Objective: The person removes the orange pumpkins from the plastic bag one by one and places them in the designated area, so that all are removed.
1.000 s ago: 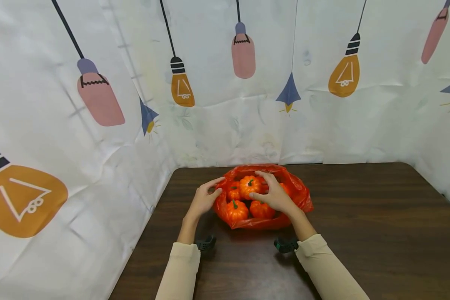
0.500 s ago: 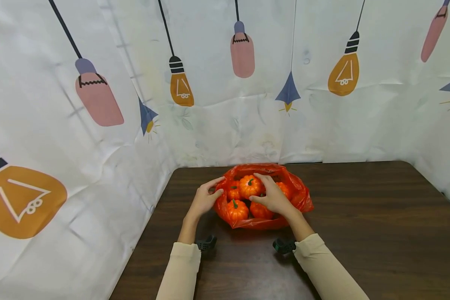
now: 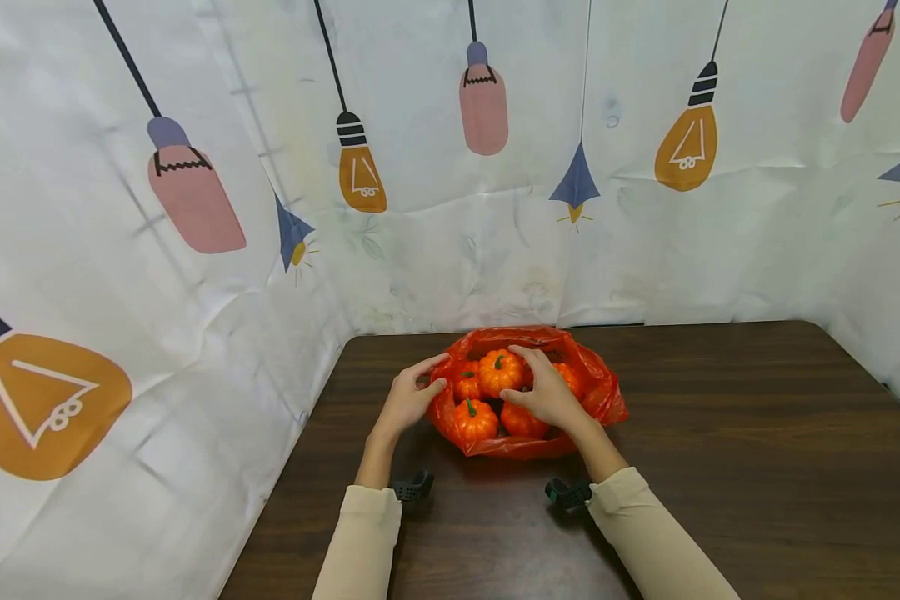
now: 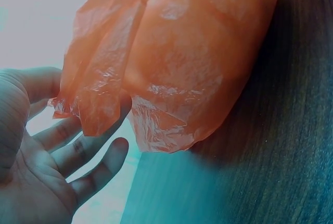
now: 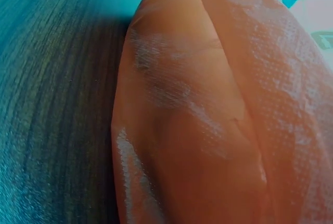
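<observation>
A red plastic bag lies with its mouth spread wide, and several small orange pumpkins sit inside. My left hand is at the bag's left rim, thumb and forefinger apart. In the left wrist view, the left hand has loosely bent fingers, with a flap of the bag overlapping them. My right hand reaches over the mouth from the right, thumb and forefinger spread beside one pumpkin. It partly covers another pumpkin. The right wrist view shows only the bag's side, with the hand hidden.
The bag stands toward the back left of a dark wooden table. A white curtain printed with lamps hangs close behind and on the left. Dark wrist straps show near both cream sleeves.
My right hand has shifted very slightly, showing more of the pumpkin at the bag's right side. The left hand and the bag look nearly still.
</observation>
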Available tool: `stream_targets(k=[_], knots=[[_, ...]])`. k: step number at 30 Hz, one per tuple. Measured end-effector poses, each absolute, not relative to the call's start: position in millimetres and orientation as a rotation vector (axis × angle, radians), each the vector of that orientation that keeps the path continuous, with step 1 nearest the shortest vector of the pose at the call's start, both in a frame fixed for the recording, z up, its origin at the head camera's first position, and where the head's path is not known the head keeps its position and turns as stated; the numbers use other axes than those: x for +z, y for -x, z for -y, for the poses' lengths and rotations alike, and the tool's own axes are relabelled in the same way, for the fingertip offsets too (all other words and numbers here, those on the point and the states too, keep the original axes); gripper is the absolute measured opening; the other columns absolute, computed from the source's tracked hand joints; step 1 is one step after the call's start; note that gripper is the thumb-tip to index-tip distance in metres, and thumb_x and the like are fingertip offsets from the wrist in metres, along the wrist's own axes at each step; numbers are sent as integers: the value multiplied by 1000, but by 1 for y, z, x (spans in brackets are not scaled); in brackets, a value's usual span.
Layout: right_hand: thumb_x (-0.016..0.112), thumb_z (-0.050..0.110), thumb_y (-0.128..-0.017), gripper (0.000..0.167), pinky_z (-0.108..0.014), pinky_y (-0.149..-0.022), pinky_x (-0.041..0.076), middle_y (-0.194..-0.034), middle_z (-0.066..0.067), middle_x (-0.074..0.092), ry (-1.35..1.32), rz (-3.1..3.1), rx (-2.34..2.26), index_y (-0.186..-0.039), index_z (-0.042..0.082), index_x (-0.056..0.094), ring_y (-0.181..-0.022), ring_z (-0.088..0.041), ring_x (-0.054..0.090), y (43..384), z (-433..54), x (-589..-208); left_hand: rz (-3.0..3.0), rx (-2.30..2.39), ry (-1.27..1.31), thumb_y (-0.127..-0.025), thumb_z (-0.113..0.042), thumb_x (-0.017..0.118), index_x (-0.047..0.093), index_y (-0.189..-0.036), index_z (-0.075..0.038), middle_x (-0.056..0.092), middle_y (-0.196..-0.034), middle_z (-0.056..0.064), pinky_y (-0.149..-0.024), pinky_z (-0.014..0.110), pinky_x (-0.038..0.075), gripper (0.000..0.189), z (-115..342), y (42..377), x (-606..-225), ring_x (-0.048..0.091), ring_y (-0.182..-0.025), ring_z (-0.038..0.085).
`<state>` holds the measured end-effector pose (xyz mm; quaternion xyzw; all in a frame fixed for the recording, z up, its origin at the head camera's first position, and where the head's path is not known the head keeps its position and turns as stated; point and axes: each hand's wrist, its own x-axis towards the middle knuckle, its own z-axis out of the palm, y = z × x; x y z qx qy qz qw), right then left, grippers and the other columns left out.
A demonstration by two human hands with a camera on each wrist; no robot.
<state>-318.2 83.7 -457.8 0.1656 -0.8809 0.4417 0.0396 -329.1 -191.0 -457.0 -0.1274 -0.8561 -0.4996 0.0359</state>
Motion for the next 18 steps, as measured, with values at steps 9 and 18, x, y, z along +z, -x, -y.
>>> stream_targets(k=[9,18], knots=[[82,29,-88,79,-56,-109,48,-155,-13,43,-454,2619,1521,-155,18,42,-136,-39,51,313,-92,-444,2660,-1597,429,-98,-16,69,56,-149,-18,61,-142,18,-101,49,55,52,193,328,-455,63,-122,33],[81,32,-88,79,-52,-105,52,-156,-13,42,-425,2540,1700,-155,19,41,-127,-37,54,312,-104,-431,2725,-1721,494,-94,-20,74,47,-155,-22,48,-155,14,-101,47,56,67,194,327,-453,63,-124,34]])
